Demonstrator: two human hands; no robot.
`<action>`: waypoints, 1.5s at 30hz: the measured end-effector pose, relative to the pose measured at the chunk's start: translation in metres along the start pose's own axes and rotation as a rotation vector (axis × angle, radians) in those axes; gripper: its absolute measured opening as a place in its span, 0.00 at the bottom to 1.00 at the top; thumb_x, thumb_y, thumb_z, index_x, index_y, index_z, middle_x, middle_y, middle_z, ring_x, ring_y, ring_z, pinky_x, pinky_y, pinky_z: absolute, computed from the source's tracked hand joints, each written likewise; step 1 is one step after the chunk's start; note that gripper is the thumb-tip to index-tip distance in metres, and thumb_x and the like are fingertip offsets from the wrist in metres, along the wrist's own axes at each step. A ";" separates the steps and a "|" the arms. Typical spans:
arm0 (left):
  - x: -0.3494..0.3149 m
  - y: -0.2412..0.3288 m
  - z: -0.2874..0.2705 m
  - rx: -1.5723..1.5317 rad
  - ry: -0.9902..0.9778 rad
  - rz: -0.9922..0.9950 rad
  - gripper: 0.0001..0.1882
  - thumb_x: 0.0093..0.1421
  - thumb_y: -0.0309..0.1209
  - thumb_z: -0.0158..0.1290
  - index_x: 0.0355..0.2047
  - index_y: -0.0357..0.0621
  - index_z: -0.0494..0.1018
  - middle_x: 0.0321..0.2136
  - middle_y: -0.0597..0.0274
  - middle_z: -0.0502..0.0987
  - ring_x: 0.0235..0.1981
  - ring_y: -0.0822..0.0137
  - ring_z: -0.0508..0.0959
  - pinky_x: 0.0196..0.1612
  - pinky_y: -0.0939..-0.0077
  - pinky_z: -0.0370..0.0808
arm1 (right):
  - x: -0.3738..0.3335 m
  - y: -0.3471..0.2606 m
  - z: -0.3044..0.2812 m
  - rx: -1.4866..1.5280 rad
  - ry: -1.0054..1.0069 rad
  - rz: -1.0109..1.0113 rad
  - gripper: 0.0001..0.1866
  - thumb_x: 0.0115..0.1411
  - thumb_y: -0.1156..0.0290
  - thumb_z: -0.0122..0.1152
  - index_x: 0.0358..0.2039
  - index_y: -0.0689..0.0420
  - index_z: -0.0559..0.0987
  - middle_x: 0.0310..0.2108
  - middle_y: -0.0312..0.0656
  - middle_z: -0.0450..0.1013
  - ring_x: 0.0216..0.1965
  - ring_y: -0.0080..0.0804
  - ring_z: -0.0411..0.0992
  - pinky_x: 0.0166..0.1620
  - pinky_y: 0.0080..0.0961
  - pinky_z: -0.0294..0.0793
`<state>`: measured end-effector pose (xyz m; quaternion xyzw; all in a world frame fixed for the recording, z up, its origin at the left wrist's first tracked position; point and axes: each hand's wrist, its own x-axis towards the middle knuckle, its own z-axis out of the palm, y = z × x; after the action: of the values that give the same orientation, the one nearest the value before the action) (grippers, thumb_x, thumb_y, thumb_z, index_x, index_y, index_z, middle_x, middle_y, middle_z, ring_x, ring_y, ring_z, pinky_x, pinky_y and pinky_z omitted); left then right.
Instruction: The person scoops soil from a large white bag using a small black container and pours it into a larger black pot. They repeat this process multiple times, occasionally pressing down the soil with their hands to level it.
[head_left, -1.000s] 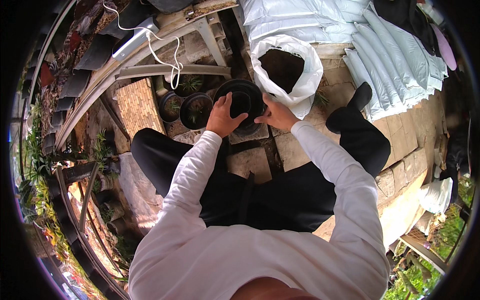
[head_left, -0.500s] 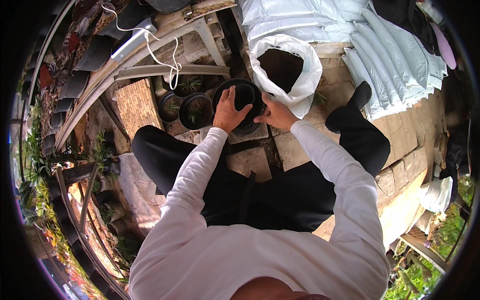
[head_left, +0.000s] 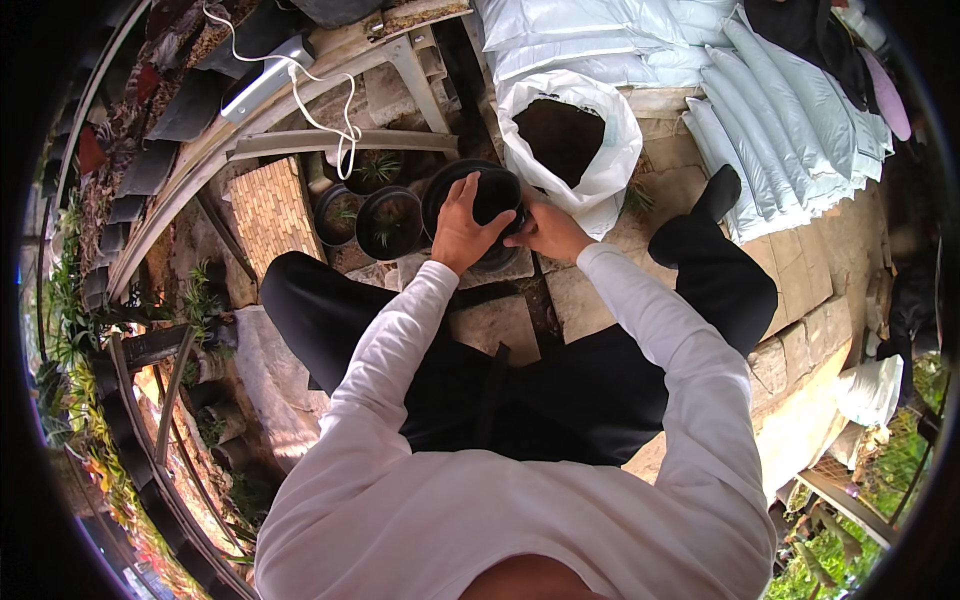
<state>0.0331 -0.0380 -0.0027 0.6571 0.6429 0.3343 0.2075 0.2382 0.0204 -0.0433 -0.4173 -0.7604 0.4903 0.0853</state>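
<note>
Left of the open white sack (head_left: 617, 125), small potted plants (head_left: 390, 222); nearer it, the left hand (head_left: 464, 230) clasps a black pot (head_left: 494, 194), thumb and fingers spread; just below the sack, the right hand (head_left: 550, 234) meets that pot, its partly hidden grip unclear; seemingly handling the pot, which calls for even support; right of the sack, pale bags (head_left: 785, 125); no legible writing.
</note>
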 end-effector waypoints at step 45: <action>0.001 -0.025 -0.013 0.118 -0.054 -0.047 0.52 0.56 0.46 0.70 0.70 0.27 0.59 0.65 0.37 0.67 0.64 0.38 0.72 0.66 0.54 0.72 | 0.002 0.010 -0.001 -0.121 0.049 0.011 0.63 0.55 0.44 0.78 0.76 0.66 0.51 0.35 0.51 0.82 0.42 0.49 0.82 0.48 0.39 0.78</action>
<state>0.0061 -0.0365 -0.0113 0.6618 0.6708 0.2730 0.1938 0.2434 0.0239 -0.0516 -0.4378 -0.7839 0.4337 0.0757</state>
